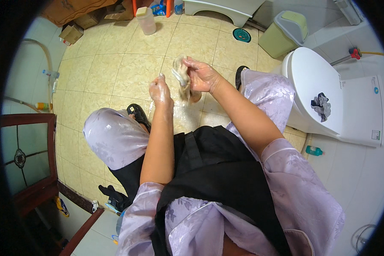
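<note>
A wet, crumpled beige and white piece of cloth point(181, 79), sock-like in size, hangs from my right hand point(203, 77). The thumb and fingers pinch it near its top, and its lower end dangles above the floor tiles. To the left, a small gap away from the cloth, is my left hand point(160, 90). Its fingers are curled closed with the thumb on top, and whitish suds cover the skin. Whether anything lies inside that fist is hidden. Both hands look wet, held out between my knees.
To the right is a white toilet point(315, 72) with a crumpled grey cloth point(321, 106) on its lid. Beyond stand a green bin point(281, 36) and a translucent plastic jug point(146, 23). A round green drain cover point(242, 35) lies on the yellowish tiled floor point(102, 72). A wood-framed door point(51, 158) is at left.
</note>
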A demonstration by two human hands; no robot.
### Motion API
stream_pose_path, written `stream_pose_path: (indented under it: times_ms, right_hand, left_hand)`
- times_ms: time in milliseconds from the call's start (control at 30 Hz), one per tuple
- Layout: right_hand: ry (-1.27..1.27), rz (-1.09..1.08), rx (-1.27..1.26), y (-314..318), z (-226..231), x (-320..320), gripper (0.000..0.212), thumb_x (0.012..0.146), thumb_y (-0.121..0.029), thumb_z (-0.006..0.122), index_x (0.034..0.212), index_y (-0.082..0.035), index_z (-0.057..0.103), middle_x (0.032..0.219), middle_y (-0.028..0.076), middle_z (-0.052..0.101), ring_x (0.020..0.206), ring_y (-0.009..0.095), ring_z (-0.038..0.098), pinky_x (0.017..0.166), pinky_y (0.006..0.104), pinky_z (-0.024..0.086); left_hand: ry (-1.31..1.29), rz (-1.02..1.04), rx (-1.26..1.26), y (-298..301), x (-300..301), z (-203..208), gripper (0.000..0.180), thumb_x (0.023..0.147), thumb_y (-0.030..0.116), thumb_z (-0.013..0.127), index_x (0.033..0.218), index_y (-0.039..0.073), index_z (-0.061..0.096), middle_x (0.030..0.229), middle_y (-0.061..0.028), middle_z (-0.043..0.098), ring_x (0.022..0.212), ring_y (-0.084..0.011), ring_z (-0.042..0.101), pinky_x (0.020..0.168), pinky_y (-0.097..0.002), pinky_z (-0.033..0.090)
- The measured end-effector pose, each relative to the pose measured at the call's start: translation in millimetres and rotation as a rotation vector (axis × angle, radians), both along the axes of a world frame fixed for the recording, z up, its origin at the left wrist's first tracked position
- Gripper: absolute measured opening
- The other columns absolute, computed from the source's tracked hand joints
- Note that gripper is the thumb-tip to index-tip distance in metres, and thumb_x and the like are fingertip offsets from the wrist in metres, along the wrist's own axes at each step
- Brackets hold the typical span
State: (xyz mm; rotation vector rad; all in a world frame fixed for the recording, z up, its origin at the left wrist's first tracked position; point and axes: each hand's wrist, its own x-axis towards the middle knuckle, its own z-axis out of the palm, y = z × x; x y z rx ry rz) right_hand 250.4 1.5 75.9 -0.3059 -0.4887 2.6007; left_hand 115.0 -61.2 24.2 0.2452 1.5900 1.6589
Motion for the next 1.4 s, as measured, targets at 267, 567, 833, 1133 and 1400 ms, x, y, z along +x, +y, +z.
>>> stream_pose_path:
  times_ms: [267, 567, 833, 1133, 1400]
  right_hand:
    - [-0.177, -0.031, 0.163, -2.1, 0.4, -14.8, 0.023, 0.085, -0.017, 0.051, 0.102, -0.001, 0.050, 0.099, 0.010, 0.056, 0.086, 0.022, 0.056, 0.082, 0.0366, 0.045]
    - [-0.764, -0.488, 1.787, -81.8, 22.5, -31.2, 0.025, 0.076, -0.026, 0.061, 0.058, -0.009, 0.056, 0.058, 0.008, 0.058, 0.051, 0.019, 0.055, 0.047, 0.0305, 0.042]
    - [-1.546, -0.155, 1.815, -34.1, -4.0, -25.0, 0.024, 0.074, -0.036, 0.052, 0.065, -0.016, 0.063, 0.065, 0.010, 0.061, 0.059, 0.027, 0.059, 0.052, 0.0383, 0.047]
    - [-1.561, -0.062, 1.688, -23.8, 2.8, -29.9, 0.026, 0.075, -0.031, 0.047, 0.081, -0.010, 0.063, 0.080, 0.017, 0.059, 0.076, 0.033, 0.056, 0.066, 0.0436, 0.044]
    - [-1.198, -0.480, 0.810, -0.5, -50.6, -4.4, 0.048, 0.083, -0.049, 0.042, 0.079, -0.005, 0.061, 0.073, 0.013, 0.062, 0.063, 0.028, 0.059, 0.056, 0.0400, 0.047]
  left_hand:
    - [-0.871, -0.310, 0.254, -5.2, 22.8, 24.1, 0.033, 0.087, 0.035, 0.040, 0.104, 0.009, 0.052, 0.099, -0.0101, 0.056, 0.096, -0.0241, 0.052, 0.082, -0.0428, 0.043]
    - [-1.204, -0.565, 0.633, 7.3, -6.8, -30.8, 0.039, 0.088, 0.038, 0.041, 0.098, 0.001, 0.052, 0.083, -0.0134, 0.059, 0.077, -0.0250, 0.058, 0.066, -0.0375, 0.049]
    - [-0.916, -0.319, -0.103, -2.3, 37.3, 36.6, 0.034, 0.087, 0.040, 0.038, 0.096, 0.014, 0.057, 0.091, -0.0051, 0.062, 0.078, -0.0193, 0.059, 0.066, -0.0427, 0.048]
    - [-0.988, -0.424, 0.161, -4.3, 14.2, -13.0, 0.026, 0.082, 0.041, 0.051, 0.086, 0.015, 0.055, 0.083, -0.0080, 0.059, 0.074, -0.0193, 0.058, 0.063, -0.0354, 0.049]
    - [-0.249, -0.335, 0.235, -5.0, 42.9, 6.9, 0.036, 0.085, 0.033, 0.047, 0.093, -0.001, 0.055, 0.083, -0.0129, 0.060, 0.067, -0.0215, 0.058, 0.056, -0.0332, 0.048]
